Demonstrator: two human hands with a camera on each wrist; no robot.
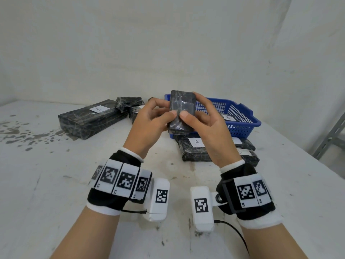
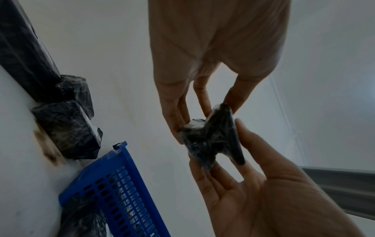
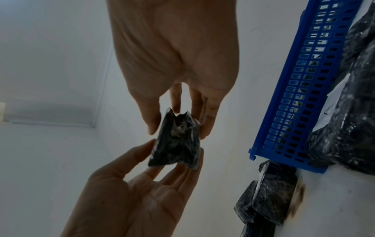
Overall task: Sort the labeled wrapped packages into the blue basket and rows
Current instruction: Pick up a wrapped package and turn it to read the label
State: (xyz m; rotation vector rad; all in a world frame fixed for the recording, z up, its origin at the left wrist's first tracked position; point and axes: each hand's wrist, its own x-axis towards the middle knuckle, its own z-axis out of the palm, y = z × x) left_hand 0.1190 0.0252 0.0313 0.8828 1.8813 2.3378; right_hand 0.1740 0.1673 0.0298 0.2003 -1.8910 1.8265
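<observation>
I hold a small black wrapped package (image 1: pixel 180 113) upright in the air, above the near-left corner of the blue basket (image 1: pixel 244 119). My left hand (image 1: pixel 164 114) pinches its left edge with thumb in front and fingers behind. My right hand (image 1: pixel 196 109) pinches its right edge the same way. No label shows on the side facing me. In the left wrist view the package (image 2: pixel 211 141) sits between the fingertips of both hands, and so too in the right wrist view (image 3: pixel 176 141). A package with a white label (image 1: pixel 228 117) lies in the basket.
A long black package labeled A (image 1: pixel 93 118) lies at the back left, with two small packages (image 1: pixel 128 103) beside it. Three labeled packages (image 1: pixel 196 148) lie in front of the basket. A metal shelf post (image 1: pixel 328 137) stands at the right table edge.
</observation>
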